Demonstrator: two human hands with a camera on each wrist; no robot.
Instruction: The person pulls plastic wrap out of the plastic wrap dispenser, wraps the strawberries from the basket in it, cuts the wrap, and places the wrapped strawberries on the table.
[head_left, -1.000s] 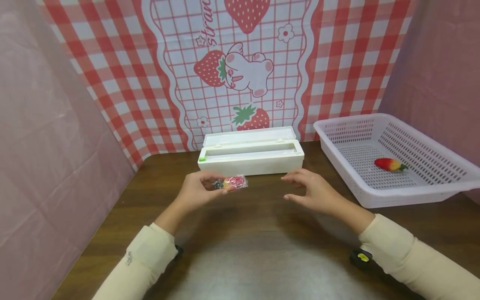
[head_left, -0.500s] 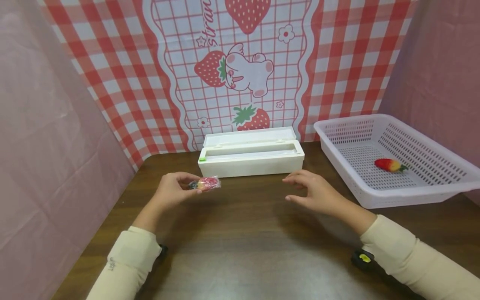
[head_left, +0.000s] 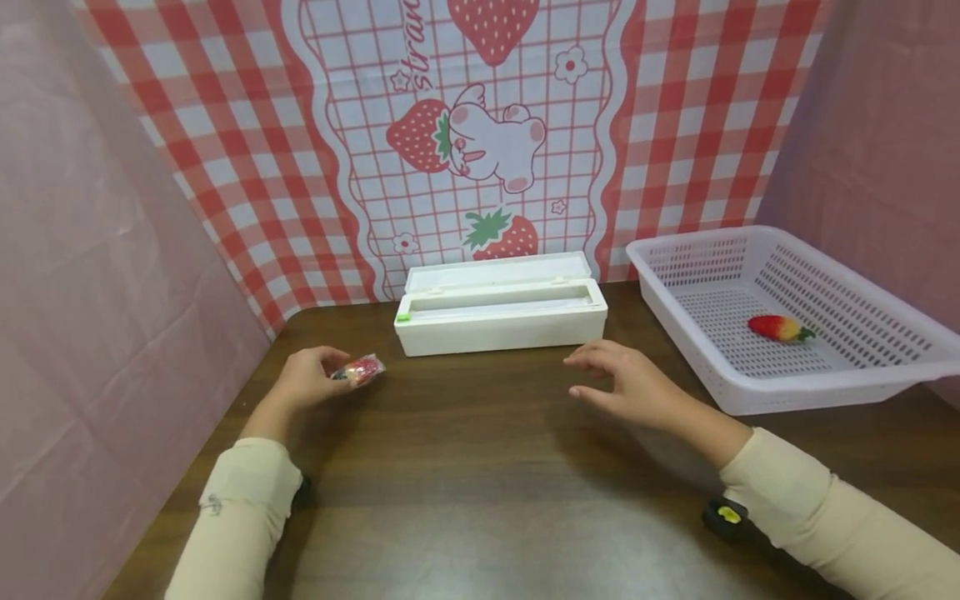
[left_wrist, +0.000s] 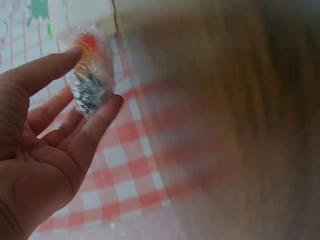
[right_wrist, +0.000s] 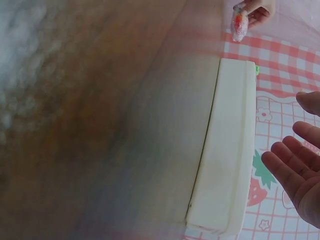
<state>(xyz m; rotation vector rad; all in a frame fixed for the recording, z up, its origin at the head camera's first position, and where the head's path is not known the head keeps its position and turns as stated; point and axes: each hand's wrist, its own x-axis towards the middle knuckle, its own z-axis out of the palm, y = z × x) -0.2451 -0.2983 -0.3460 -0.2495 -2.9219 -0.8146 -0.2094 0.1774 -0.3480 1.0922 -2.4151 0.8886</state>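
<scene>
My left hand [head_left: 307, 382] [left_wrist: 55, 130] pinches a small strawberry wrapped in clear film [head_left: 360, 370] [left_wrist: 89, 75] [right_wrist: 239, 22] between thumb and fingers, low over the left part of the brown table [head_left: 480, 467]. My right hand [head_left: 626, 385] [right_wrist: 295, 165] hovers open above the table, fingers relaxed and spread, holding nothing. A white cling-film dispenser box [head_left: 501, 312] [right_wrist: 227, 150] with its lid raised stands at the back, between and beyond both hands.
A white perforated basket [head_left: 817, 379] stands at the right with one unwrapped strawberry [head_left: 780, 328] inside. Checked strawberry cloth [head_left: 480, 142] hangs behind; pink sheets close off both sides. A small dark object [head_left: 722, 514] lies by my right sleeve.
My left hand has carried the wrapped strawberry leftward and down toward the table, away from the box's front. The right hand has stayed almost still.
</scene>
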